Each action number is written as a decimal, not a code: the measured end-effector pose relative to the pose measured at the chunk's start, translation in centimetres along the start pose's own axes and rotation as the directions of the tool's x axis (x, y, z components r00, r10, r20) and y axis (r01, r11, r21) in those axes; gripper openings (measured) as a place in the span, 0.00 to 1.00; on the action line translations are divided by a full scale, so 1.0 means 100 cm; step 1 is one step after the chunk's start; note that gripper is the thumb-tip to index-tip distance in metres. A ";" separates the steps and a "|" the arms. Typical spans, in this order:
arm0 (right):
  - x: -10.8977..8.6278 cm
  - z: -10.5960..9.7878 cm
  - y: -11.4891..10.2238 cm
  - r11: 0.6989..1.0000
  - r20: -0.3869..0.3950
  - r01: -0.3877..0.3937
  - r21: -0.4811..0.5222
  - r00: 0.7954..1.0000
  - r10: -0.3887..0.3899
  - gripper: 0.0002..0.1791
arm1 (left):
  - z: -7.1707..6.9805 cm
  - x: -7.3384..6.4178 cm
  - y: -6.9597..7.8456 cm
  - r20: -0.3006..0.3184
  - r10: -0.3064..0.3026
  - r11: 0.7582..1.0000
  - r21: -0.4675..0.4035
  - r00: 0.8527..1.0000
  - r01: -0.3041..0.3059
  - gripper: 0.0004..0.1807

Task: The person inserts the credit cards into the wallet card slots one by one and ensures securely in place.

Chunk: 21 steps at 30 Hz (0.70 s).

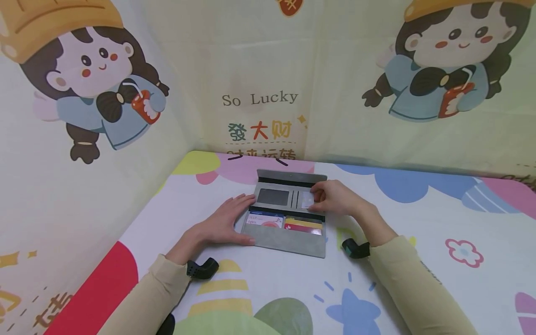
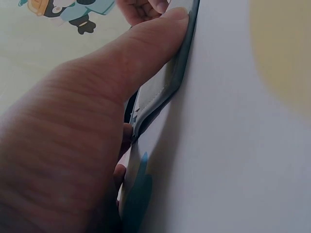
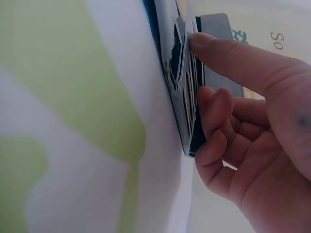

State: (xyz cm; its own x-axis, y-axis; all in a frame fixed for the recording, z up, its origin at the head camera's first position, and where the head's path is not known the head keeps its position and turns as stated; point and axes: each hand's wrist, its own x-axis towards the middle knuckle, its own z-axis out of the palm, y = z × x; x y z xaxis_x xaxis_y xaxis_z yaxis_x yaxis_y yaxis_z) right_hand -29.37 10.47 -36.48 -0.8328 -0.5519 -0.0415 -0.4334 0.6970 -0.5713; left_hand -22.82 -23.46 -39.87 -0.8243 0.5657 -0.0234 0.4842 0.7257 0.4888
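Observation:
A grey wallet (image 1: 289, 242) lies unfolded on the table, its upper flap (image 1: 291, 176) raised at the back. Two bank-style cards, one white and pink (image 1: 264, 220) and one yellow and red (image 1: 303, 225), sit side by side in its lower pocket. My left hand (image 1: 224, 218) rests at the wallet's left edge, fingers extended and thumb (image 2: 165, 29) on its near corner. At the right-hand slots, my right hand (image 1: 337, 197) pinches a white card (image 1: 307, 200) between thumb and fingers. In the right wrist view, the thumb (image 3: 214, 48) lies on the wallet and partly hides the card.
A dark window pocket (image 1: 273, 197) is on the wallet's upper left panel. The table (image 1: 418, 223) has a colourful printed cover. A cartoon-printed cloth wall (image 1: 343, 83) rises behind it, and another stands at left. Both wrists carry black devices (image 1: 203, 269).

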 end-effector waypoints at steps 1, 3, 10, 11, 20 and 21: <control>0.000 0.000 -0.001 1.000 0.000 0.002 0.003 1.000 -0.002 0.27 | 0.000 0.000 0.000 -0.001 0.001 1.000 0.001 1.000 -0.001 0.59; 0.001 0.001 -0.002 1.000 -0.001 0.007 0.008 1.000 -0.007 0.26 | 0.000 0.000 0.000 0.000 0.002 1.000 0.000 1.000 -0.002 0.59; 0.003 0.003 -0.005 1.000 -0.006 0.013 -0.015 1.000 -0.014 0.27 | -0.001 0.001 0.001 0.005 -0.002 1.000 0.007 1.000 0.002 0.59; 0.004 0.004 -0.006 1.000 -0.007 0.012 -0.018 1.000 -0.013 0.27 | -0.001 0.001 0.001 0.005 -0.005 1.000 0.010 1.000 0.005 0.59; 0.003 0.003 -0.008 0.999 -0.003 0.008 -0.042 1.000 -0.008 0.27 | 0.000 0.001 0.000 0.007 -0.010 1.000 0.007 1.000 0.010 0.59; 0.003 0.003 -0.008 0.999 -0.003 0.003 -0.046 1.000 -0.003 0.28 | 0.000 0.001 0.000 0.007 -0.010 1.000 0.008 1.000 0.010 0.59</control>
State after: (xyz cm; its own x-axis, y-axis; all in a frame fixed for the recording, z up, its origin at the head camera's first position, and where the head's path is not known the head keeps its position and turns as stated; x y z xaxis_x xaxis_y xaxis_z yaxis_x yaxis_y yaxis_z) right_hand -29.15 9.66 -36.30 -0.8325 -0.5528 -0.0375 -0.4512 0.7157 -0.5332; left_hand -22.90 -23.43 -39.89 -0.8268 0.5615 -0.0345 0.4785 0.7342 0.4816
